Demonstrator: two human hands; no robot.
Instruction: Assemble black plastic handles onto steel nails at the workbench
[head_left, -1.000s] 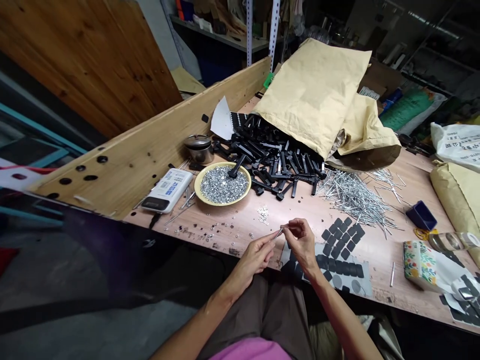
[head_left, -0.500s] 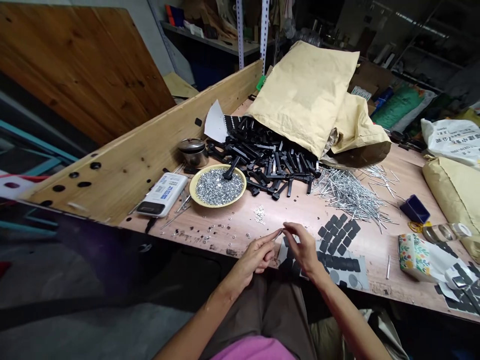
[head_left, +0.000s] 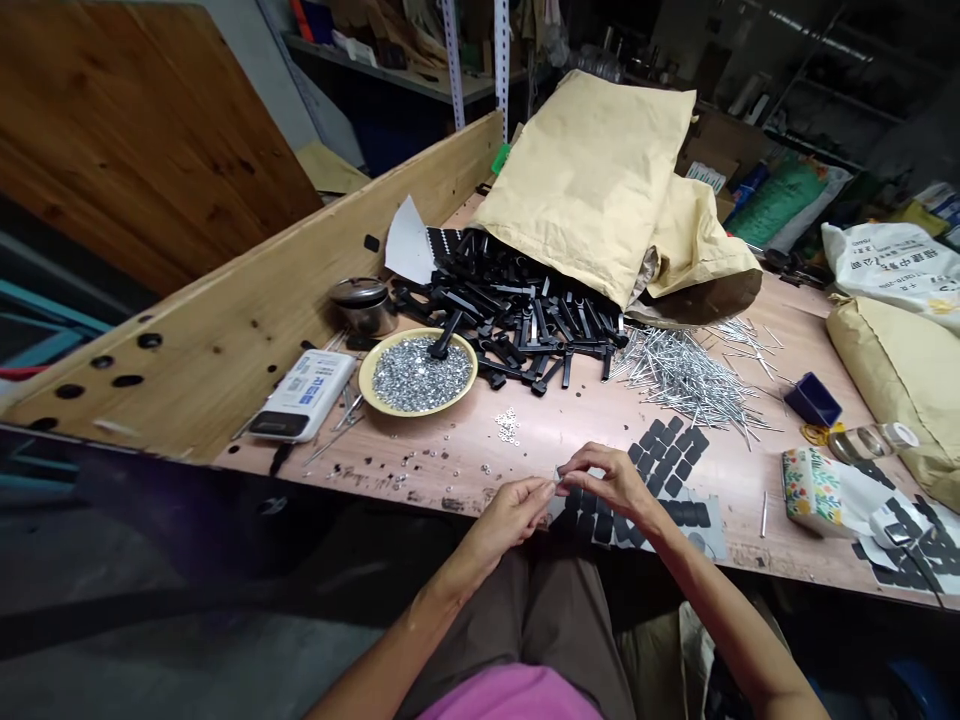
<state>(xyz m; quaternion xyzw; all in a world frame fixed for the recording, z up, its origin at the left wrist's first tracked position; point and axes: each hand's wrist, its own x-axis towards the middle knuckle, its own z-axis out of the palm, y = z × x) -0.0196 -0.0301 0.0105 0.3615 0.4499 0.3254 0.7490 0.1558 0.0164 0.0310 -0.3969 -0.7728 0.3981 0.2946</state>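
My left hand (head_left: 517, 508) and my right hand (head_left: 609, 478) meet at the front edge of the table, fingertips almost touching. Both are closed in a pinch around something small and thin that the fingers mostly hide. Under and beside my right hand lies a grey sheet (head_left: 718, 520) with rows of black rounded pads (head_left: 666, 455). Just beyond my left hand is a little heap of small washers (head_left: 508, 427). A yellow bowl (head_left: 365, 385) full of tiny shiny metal pieces stands to the left, with a black plastic part (head_left: 447, 335) resting in it.
Black plastic parts (head_left: 525, 325) spill from a big paper sack (head_left: 585, 180). Beside them lies a pile of metal pins (head_left: 686, 375). A white power bank (head_left: 304, 395) and a metal pot (head_left: 365, 305) are left; a blue box (head_left: 814, 400) and floral box (head_left: 814, 490) right.
The view has shifted slightly, so the table things sit further left. My right hand's fingers have come down and closed in against my left fingertips.
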